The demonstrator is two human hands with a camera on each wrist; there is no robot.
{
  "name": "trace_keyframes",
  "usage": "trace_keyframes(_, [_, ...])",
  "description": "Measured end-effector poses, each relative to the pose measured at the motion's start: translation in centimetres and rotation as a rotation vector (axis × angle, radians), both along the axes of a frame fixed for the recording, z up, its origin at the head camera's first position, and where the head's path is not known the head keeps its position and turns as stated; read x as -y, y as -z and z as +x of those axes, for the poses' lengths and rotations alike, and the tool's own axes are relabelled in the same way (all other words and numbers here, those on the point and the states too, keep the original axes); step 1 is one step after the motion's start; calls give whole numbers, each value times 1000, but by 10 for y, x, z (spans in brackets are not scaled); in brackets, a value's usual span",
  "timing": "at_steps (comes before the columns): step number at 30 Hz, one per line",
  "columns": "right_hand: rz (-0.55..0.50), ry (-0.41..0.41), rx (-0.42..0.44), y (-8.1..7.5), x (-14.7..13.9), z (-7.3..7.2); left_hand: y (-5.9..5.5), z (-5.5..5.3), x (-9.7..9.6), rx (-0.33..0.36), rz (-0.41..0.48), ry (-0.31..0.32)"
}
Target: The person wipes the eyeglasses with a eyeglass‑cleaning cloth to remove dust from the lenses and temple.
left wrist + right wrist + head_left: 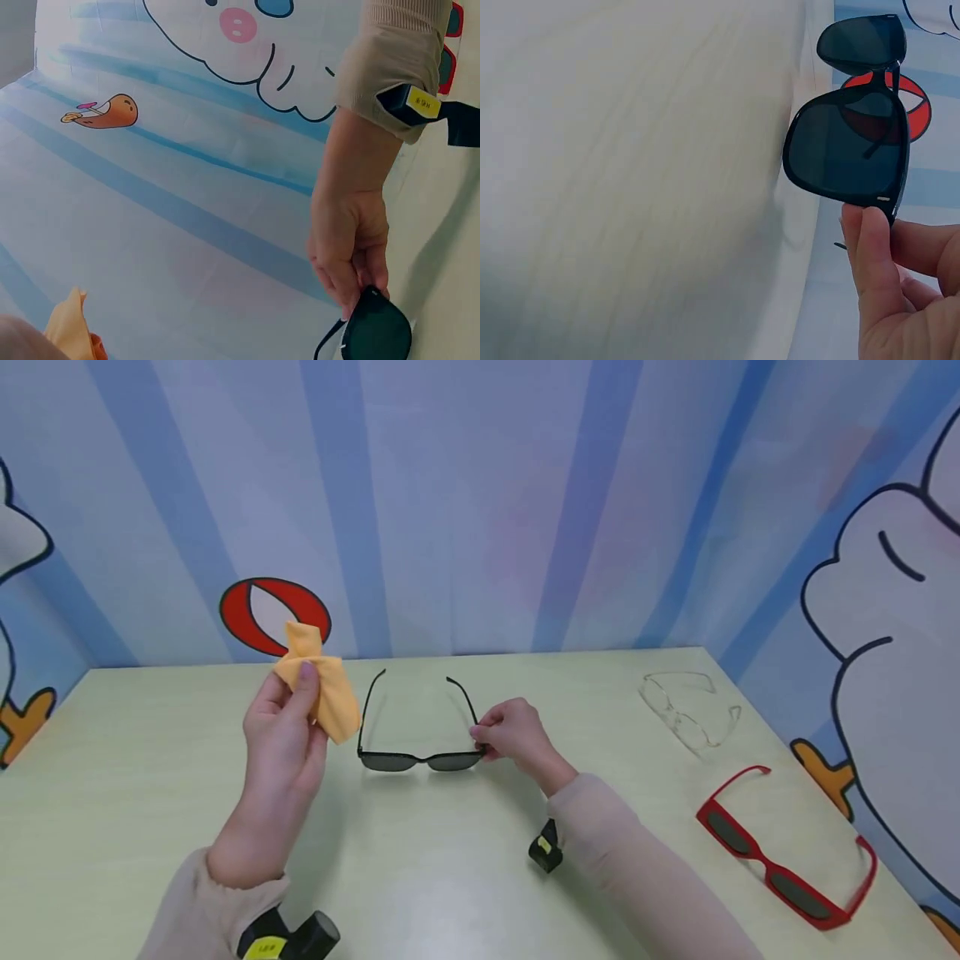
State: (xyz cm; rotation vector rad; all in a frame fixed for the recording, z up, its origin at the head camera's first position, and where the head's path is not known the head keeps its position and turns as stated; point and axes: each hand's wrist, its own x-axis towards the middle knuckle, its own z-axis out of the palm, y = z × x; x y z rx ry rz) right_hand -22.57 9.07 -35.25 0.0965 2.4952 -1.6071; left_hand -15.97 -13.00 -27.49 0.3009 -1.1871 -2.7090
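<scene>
Black sunglasses (422, 762) with dark lenses have both temples unfolded, pointing toward the back wall. My right hand (517, 739) pinches them at the right hinge corner, between thumb and fingers. In the right wrist view the sunglasses (847, 146) hang from the fingertips over the tabletop edge. A yellow-orange cloth (330, 689), bunched up, is pinched between the thumb and fingers of my left hand (285, 747), left of the sunglasses. Only a corner of the cloth (69, 326) shows in the left wrist view.
Red-framed sunglasses (772, 864) lie at the right of the pale table (150, 793). Behind them are thin-rimmed clear glasses (682, 718). A blue striped wall (450, 510) with cartoon figures stands behind the table and along its sides.
</scene>
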Motion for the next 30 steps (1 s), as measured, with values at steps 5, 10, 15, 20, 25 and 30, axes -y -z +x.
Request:
trace_keyframes(5, [-13, 42, 51, 4, 11, -8, 3, -1, -4, 23, 8, 48])
trace_keyframes(10, [-65, 62, 87, 5, 17, -12, 5, -2, -6, 67, 32, 108])
trace_keyframes(15, [-78, 73, 90, 1, 18, -11, 8, -4, -7, 123, 32, 162])
trace_keyframes(20, [-69, 55, 86, -9, 2, -7, 14, -6, -11, 151, 37, 245])
trace_keyframes(25, [81, -68, 63, -29, -30, -1, 20, -10, -16, 167, 47, 342])
trace_keyframes(30, [346, -277, -64, -55, -72, 12, 29, -10, -22, 162, 47, 426])
